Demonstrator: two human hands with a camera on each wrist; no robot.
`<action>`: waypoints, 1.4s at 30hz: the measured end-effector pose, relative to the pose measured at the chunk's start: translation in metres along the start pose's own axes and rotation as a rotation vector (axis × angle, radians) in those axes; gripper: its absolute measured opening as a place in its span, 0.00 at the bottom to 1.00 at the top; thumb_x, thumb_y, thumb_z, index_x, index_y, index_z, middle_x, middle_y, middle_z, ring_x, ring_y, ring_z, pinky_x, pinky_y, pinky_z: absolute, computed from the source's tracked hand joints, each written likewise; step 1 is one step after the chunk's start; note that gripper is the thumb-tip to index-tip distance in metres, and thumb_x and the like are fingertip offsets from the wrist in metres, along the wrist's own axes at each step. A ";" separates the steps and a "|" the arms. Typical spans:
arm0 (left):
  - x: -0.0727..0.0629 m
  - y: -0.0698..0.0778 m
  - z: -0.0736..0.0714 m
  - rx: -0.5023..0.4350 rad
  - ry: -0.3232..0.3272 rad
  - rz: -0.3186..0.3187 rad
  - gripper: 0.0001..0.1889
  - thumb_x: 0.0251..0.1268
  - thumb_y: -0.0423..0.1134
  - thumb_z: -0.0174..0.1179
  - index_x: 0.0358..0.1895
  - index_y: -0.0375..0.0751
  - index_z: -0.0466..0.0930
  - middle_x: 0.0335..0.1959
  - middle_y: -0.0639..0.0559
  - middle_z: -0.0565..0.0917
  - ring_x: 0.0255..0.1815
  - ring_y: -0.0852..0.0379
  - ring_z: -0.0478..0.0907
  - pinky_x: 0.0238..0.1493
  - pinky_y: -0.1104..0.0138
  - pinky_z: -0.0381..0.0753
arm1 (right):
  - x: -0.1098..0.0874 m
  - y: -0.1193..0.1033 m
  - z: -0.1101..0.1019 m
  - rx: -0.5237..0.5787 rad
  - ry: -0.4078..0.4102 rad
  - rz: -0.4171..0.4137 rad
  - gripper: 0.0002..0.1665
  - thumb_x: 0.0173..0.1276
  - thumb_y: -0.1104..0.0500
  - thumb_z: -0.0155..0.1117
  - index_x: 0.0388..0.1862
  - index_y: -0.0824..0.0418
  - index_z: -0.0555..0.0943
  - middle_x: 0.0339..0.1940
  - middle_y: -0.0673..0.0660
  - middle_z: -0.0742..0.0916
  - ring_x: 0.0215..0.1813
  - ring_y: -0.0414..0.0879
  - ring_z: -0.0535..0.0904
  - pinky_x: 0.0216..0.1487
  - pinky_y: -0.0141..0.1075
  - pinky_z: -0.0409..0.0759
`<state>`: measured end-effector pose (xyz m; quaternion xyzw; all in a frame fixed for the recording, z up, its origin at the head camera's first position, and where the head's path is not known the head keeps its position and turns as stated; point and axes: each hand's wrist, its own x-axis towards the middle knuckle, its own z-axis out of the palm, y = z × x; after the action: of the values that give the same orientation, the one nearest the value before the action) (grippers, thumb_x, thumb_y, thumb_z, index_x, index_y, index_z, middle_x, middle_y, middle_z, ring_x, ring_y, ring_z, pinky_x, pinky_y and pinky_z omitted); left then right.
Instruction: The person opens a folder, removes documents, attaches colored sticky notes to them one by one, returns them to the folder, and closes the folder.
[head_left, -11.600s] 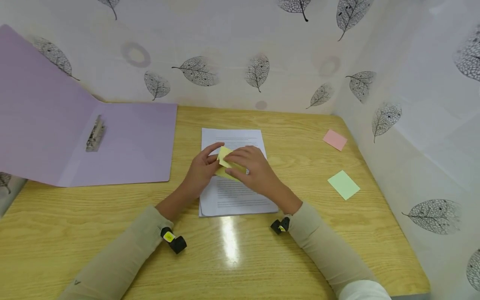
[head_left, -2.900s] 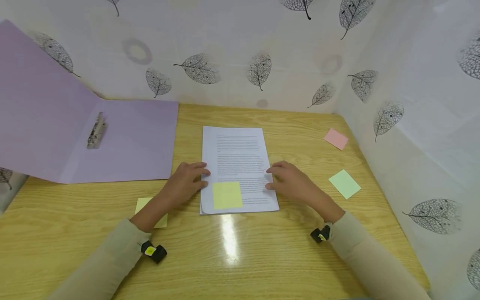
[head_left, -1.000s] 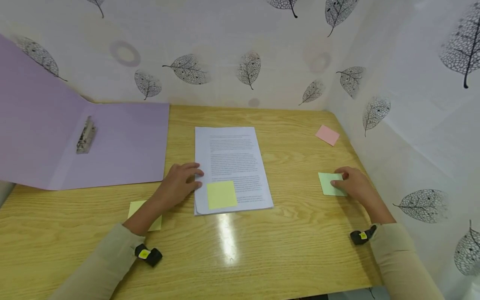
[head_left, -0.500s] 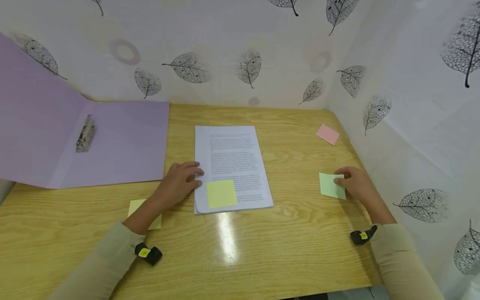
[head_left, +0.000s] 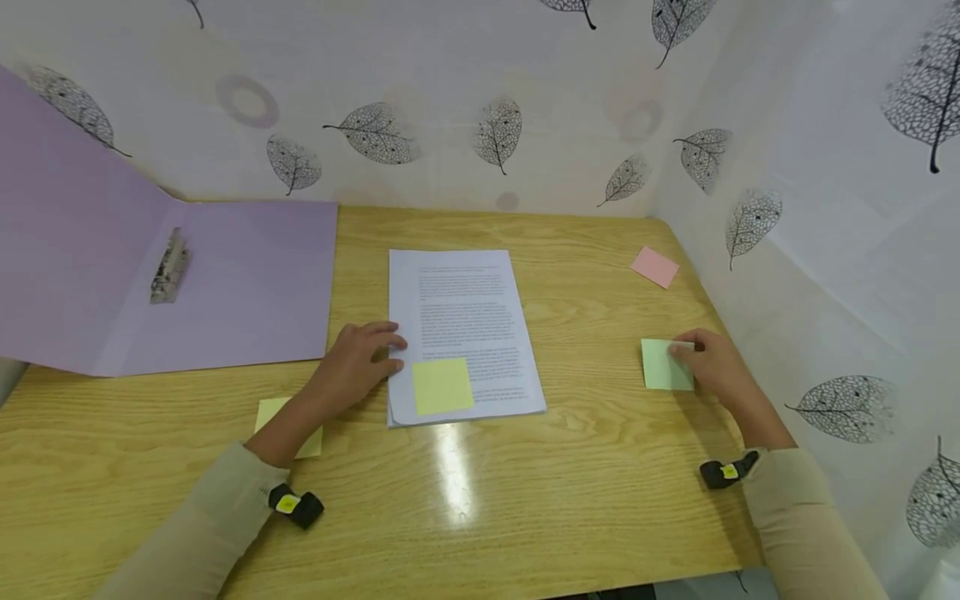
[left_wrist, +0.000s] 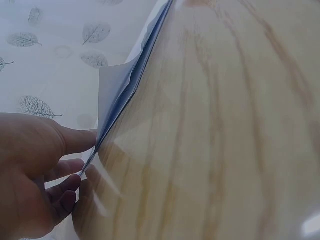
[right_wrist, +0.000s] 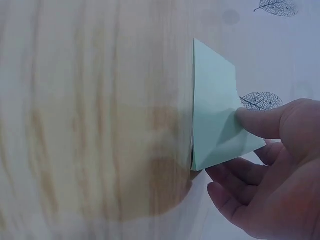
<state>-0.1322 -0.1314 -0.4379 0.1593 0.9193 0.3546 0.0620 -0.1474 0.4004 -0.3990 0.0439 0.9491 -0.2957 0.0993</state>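
Observation:
My right hand (head_left: 712, 367) pinches a green sticky note (head_left: 663, 367) by its right side, near the table's right edge. In the right wrist view the thumb presses the face of the green note (right_wrist: 215, 110), whose far edge is close to the wood. My left hand (head_left: 352, 371) rests with its fingertips on the left edge of a stack of printed pages (head_left: 465, 317). Seen from the left wrist, a corner of the top sheet (left_wrist: 112, 90) stands up off the stack. A yellow sticky note (head_left: 442, 386) lies on the lower part of the top page.
Under my left forearm lies another yellow sticky note or pad (head_left: 273, 410), partly hidden. A pink sticky note (head_left: 656, 267) is at the back right. An open purple folder (head_left: 255, 292) with a metal clip (head_left: 170, 265) takes up the back left. Leaf-patterned cloth (head_left: 427, 50) hangs behind.
Both hands handled yellow notes earlier; one now lies on the page. My right hand has moved from the stack to the green note and turned it slightly. The left hand has stayed.

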 end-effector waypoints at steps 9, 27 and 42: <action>0.000 0.001 0.000 0.000 -0.002 -0.005 0.15 0.73 0.40 0.61 0.59 0.41 0.83 0.73 0.41 0.72 0.70 0.35 0.63 0.67 0.42 0.66 | -0.002 -0.002 0.002 0.151 0.037 0.004 0.27 0.81 0.53 0.54 0.69 0.70 0.71 0.50 0.65 0.75 0.44 0.44 0.75 0.39 0.30 0.82; 0.004 0.016 -0.007 -0.141 0.030 -0.010 0.15 0.74 0.39 0.59 0.61 0.44 0.81 0.66 0.45 0.78 0.69 0.42 0.71 0.69 0.43 0.67 | 0.000 -0.059 0.040 0.918 -0.179 0.003 0.18 0.75 0.60 0.62 0.57 0.65 0.70 0.42 0.52 0.81 0.42 0.43 0.84 0.54 0.35 0.85; 0.021 0.073 0.016 -0.820 0.036 0.054 0.28 0.76 0.45 0.58 0.75 0.51 0.65 0.65 0.43 0.80 0.60 0.52 0.82 0.63 0.56 0.80 | -0.018 -0.176 0.110 1.214 -0.329 -0.008 0.12 0.76 0.67 0.56 0.54 0.66 0.69 0.42 0.55 0.86 0.42 0.45 0.89 0.51 0.37 0.86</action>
<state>-0.1301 -0.0630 -0.4004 0.1393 0.6981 0.6959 0.0947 -0.1369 0.1927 -0.3868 0.0429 0.5844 -0.7852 0.2003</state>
